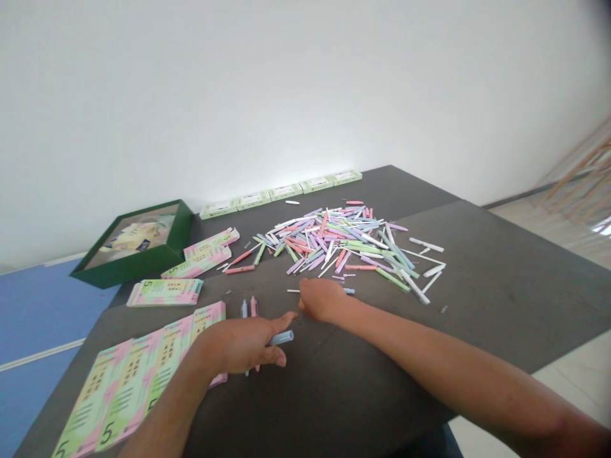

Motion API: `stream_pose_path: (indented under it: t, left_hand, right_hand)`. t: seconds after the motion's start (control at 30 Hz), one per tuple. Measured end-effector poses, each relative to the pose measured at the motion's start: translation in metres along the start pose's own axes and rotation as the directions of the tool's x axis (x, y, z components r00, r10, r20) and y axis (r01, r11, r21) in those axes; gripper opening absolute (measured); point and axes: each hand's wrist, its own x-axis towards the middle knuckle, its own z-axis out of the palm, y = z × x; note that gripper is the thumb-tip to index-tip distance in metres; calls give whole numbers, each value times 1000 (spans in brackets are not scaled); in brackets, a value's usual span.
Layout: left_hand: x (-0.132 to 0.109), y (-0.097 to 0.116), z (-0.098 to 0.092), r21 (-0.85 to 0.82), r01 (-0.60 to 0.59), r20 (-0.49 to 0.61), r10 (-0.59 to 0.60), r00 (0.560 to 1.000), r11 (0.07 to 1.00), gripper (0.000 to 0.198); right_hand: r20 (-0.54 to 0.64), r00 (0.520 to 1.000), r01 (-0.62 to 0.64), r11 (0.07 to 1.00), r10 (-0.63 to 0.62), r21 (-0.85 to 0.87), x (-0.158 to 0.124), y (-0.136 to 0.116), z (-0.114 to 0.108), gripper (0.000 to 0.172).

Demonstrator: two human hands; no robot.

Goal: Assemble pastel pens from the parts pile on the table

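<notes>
My left hand [243,343] rests on the dark table [501,280], its fingers wrapped round a light blue pen barrel [281,338] and more pens under the palm. My right hand [323,299] lies just beyond it, fingers curled over a thin white refill [293,291] and a blue piece [349,291]. A big heap of pastel pens and white refills [344,245] spreads across the table beyond the right hand. Two capped pens, one blue and one pink [249,307], lie just left of the hands.
Flat pink-and-green packaging cards lie in a row at the near left [133,381], with more of them stacked further back [165,291]. A green box [136,242] sits at the far left corner. Small green boxes [281,191] line the far edge by the white wall.
</notes>
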Motion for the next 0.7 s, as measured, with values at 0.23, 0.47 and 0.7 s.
stream_pose_path:
  t: [0.23, 0.47, 0.7]
  left_hand:
    - [0, -6, 0, -22, -24, 21, 25, 999, 999, 72]
    - [-2, -2, -2, 85, -19, -29, 21, 999, 996, 66]
    - [-3, -5, -1, 23, -29, -1, 29, 1000, 999, 64]
  right_hand:
    - [-107, 989, 136, 920, -104, 366, -21, 19, -6, 12]
    - [-113, 968, 225, 586, -222, 778, -62, 1, -18, 19]
    - [-82, 986, 127, 339, -145, 932, -59, 3, 3, 23]
